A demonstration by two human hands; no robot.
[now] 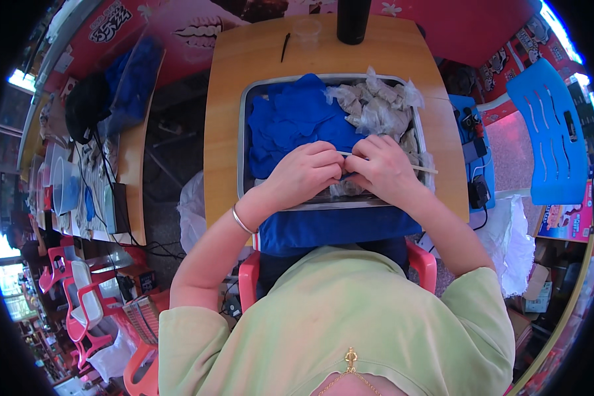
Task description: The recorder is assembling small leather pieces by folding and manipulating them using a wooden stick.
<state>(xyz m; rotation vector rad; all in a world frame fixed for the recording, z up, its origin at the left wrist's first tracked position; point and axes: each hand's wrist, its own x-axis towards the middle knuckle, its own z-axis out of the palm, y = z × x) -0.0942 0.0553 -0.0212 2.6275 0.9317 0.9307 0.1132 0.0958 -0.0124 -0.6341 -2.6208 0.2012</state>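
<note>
My left hand [306, 173] and my right hand [384, 168] meet over the near part of a metal tray [244, 158], both with fingers closed in a pinch. A thin white stick [426, 170] sticks out to the right of my right hand, and a short white piece shows between the two hands, in line with it. What the left fingertips pinch is hidden. Just beyond my hands lies a pile of blue cloth pieces [297, 112]. Crumpled clear plastic packets with beige-grey contents [376, 105] fill the tray's right side, some under my right hand.
On the wooden table [228, 79], a black tumbler [353, 23], a clear cup [307, 30] and a thin black stick [285, 47] stand or lie at the far side. A blue plastic chair [551, 132] is at right; a cluttered side table [133, 191] is at left. Blue cloth [336, 228] covers my lap.
</note>
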